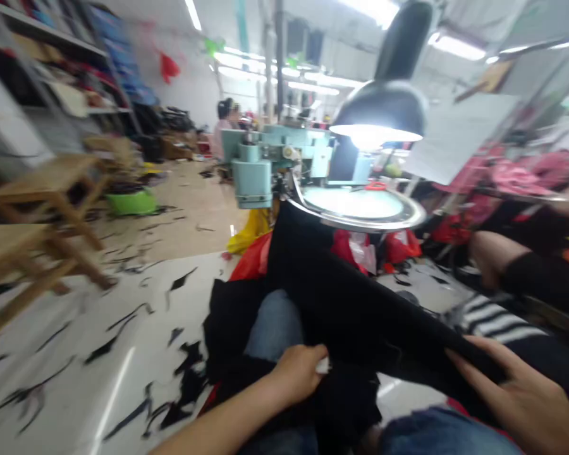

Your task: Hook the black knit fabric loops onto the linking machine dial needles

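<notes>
A large piece of black knit fabric [355, 297] stretches across my lap, with its far end rising towards a round metal dial [355, 212] on a pale teal machine [251, 170]. My left hand [296, 376] grips a fold of the fabric, and a small white scrap [323, 365] shows at its fingertips. My right hand [519, 398] holds the fabric's lower edge at the right, fingers spread over it. Blue denim on my knee [272, 325] shows between the folds.
A lit black lamp [379, 107] hangs over the dial. Red and yellow plastic bags lie below it. Black scraps litter the white floor [76, 354]. Wooden stools [42, 202] stand left, a seated person's leg [516, 272] is right, and a person [227, 123] stands far back.
</notes>
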`<state>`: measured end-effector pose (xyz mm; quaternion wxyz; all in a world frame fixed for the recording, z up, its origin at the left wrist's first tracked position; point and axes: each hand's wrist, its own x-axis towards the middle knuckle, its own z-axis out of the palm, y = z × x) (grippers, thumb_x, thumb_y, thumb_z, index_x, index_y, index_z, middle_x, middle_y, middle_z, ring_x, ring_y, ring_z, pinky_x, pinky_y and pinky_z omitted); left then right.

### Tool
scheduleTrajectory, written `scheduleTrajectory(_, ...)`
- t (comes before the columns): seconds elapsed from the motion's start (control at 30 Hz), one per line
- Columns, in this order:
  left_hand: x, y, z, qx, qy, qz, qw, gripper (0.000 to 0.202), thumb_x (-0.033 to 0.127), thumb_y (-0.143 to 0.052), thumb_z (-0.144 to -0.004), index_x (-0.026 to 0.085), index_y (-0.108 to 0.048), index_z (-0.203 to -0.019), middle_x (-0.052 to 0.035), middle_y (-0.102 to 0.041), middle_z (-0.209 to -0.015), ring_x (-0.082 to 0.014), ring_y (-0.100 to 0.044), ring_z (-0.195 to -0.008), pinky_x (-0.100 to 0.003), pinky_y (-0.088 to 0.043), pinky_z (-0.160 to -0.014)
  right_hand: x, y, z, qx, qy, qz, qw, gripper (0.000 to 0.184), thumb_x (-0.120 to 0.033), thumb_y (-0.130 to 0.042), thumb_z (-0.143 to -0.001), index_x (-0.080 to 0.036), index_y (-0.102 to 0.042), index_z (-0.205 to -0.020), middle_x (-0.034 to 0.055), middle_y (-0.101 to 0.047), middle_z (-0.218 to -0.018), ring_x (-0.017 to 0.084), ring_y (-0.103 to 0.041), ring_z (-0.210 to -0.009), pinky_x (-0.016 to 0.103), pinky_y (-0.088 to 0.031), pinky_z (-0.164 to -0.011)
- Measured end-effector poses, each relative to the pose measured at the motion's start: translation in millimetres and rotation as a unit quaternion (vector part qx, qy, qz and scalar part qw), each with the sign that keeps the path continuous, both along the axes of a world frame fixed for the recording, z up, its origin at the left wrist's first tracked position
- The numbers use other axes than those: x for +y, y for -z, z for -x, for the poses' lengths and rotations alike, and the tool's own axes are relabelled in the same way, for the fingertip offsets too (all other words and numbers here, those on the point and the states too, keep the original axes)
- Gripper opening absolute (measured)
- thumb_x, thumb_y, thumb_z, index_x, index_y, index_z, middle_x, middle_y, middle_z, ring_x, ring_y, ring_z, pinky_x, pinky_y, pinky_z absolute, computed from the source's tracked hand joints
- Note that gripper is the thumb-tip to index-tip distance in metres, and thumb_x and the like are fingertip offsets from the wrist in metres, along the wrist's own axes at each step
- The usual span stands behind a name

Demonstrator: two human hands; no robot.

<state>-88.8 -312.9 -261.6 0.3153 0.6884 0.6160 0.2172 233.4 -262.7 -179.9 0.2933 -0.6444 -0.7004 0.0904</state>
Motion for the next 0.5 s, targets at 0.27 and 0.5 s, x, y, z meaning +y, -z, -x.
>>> scheduleTrajectory(0.27,36.5,28.0,1.5,-0.006,-0.103,-0.154,0.983,0.029,0.022,-0.059,-0.09,0.021,-0.061,-0.119,-0.0062,-0.068,-0.122,-0.02,-0.065,-0.113,-0.03,-0.052,-0.096,-31.0,-34.1,-13.2,0.066,0.085,-0.068,0.992,0.042,-0.057,-0.066,-0.079,-0.022,-0.076,-0.099,-0.0052,-0.047,-0.039,0.016,-0.053,-0.038,0.024,-0.045,-0.04)
scheduleTrajectory(0.5,102.0,-8.4,-4.3,0.017,-0.163,-0.262,0.951,0.018,0.017,-0.061,-0.082,0.021,-0.068,-0.098,-0.0055,-0.073,-0.104,-0.0229,-0.068,-0.101,-0.03,-0.055,-0.086,-30.4,-59.2,-19.6,-0.079,-0.009,-0.045,0.996,0.043,-0.049,-0.072,-0.074,-0.028,-0.073,-0.112,0.0026,-0.075,-0.088,0.019,-0.068,-0.059,0.028,-0.055,-0.055)
